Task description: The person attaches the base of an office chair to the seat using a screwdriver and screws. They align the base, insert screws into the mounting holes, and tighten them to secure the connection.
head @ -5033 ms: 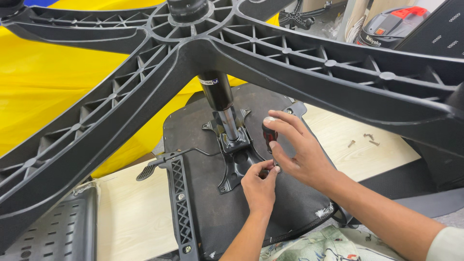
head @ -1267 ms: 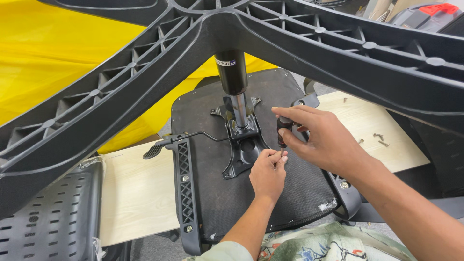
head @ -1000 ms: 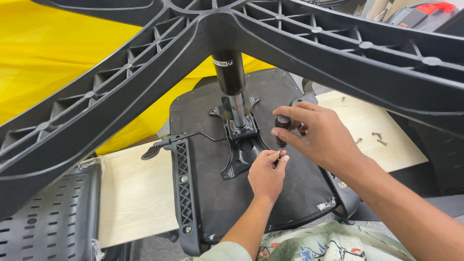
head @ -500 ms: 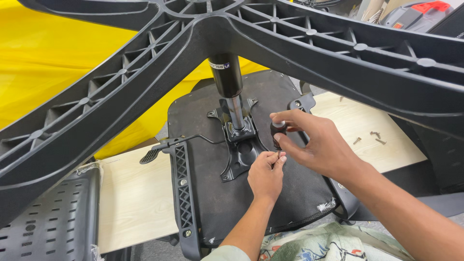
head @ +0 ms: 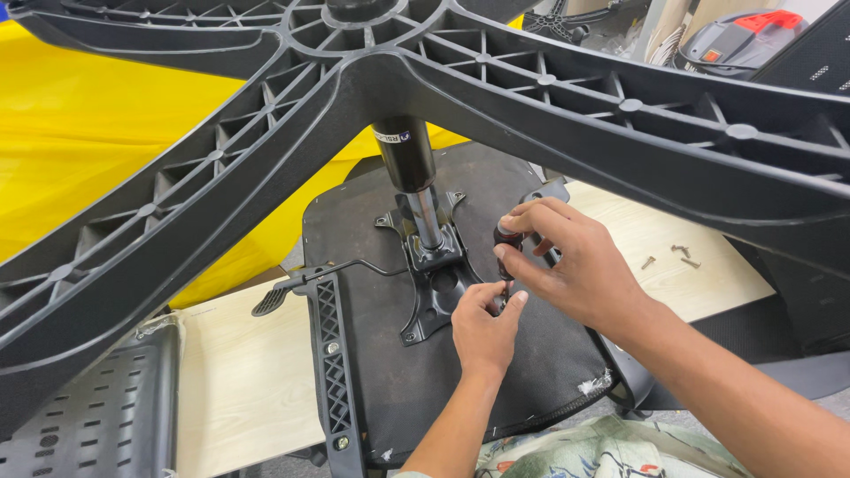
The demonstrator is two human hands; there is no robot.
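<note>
An office chair lies upside down. Its black seat underside (head: 390,354) faces up, with a metal mechanism plate (head: 434,292) and a gas cylinder (head: 409,173) rising to the black star-shaped base (head: 531,88) that fills the top of the view. My right hand (head: 567,265) grips a short black screwdriver handle (head: 505,237) held upright beside the plate. My left hand (head: 485,323) pinches the tool's tip or a screw just below it, at the plate's right edge. A black lever (head: 292,290) sticks out to the left.
The seat rests on a light wooden board (head: 239,381) with several loose screws (head: 673,257) at the right. A yellow sheet (head: 97,150) lies behind, a perforated black chair back (head: 80,416) at lower left, a red and black tool (head: 744,40) at upper right.
The view has shifted a little, so the chair sits lower and more to the right. Both hands stay at the same spot by the plate, with small finger movements on the tool.
</note>
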